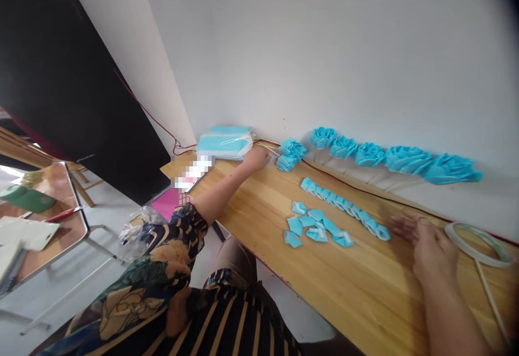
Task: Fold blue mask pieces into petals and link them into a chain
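My left hand [257,158] reaches to the far side of the table, curled closed beside the thin sticks [268,147] of two blue paper-like flowers [291,154]. Whatever is inside its fingers is hidden. A clear packet of light blue sheets [225,142] lies just behind that hand. My right hand [433,248] hovers over the right side with fingers stretched and slightly blurred, holding nothing visible. It is between a row of overlapping folded blue pieces [344,205] and a roll of white tape [480,243]. Loose folded blue pieces [316,223] lie scattered nearer me.
Several blue flowers [368,154] on sticks lean in a line along the wall. A pale stick [490,296] lies by the tape. A phone with a blurred screen [198,172] is at the table's left end. Further left stands a second small table [48,183] with objects on it.
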The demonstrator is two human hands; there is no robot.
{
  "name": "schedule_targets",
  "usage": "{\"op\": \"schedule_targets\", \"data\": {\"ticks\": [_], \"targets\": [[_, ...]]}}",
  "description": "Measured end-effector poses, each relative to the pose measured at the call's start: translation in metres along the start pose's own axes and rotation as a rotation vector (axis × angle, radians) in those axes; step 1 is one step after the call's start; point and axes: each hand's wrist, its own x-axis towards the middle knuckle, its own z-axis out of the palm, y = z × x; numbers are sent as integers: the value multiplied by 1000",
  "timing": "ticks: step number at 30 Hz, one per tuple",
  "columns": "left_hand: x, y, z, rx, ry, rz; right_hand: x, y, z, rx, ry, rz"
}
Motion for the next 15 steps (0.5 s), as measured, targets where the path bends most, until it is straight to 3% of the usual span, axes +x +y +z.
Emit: {"op": "schedule_targets", "data": {"ticks": [5, 10, 15], "targets": [[17, 10, 25, 78, -46, -62, -2, 2, 0, -13, -5, -17], [30, 17, 32, 117, -36, -47, 1, 9, -4, -8, -5, 7], [36, 11, 37, 116, -37, 4, 6, 15, -7, -13, -21, 31]]}}
